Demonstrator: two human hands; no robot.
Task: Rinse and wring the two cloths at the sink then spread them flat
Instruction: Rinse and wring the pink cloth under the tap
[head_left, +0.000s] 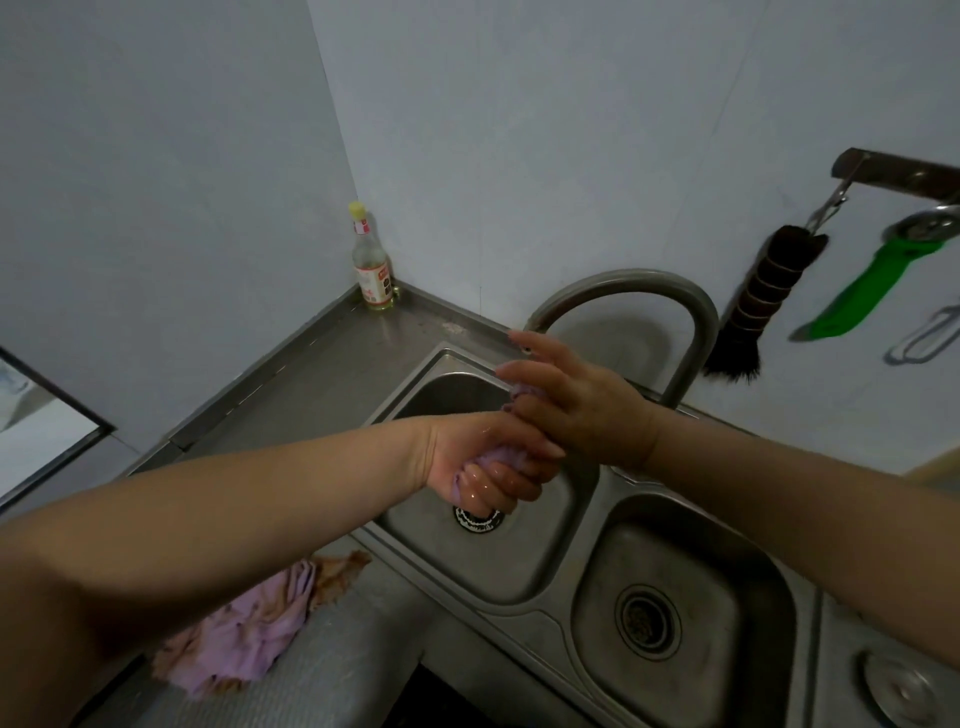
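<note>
A wet purple cloth (497, 457) is bunched up between both hands above the left sink basin (540, 561). My left hand (485, 473) grips its lower end, fingers curled round it and wet. My right hand (576, 400) grips the upper end, with two fingers sticking out toward the faucet spout (623, 283). Most of the cloth is hidden inside the hands. A second purple cloth (244, 634), with a brownish stained edge, lies crumpled on the ridged drainboard at the lower left, partly under my left forearm.
The right basin (691, 613) with its drain lies at the lower right. A bottle with a yellow cap (370, 265) stands in the back corner of the steel counter. A dark brush (758, 306) and a green-handled tool (872, 291) hang on the wall at right.
</note>
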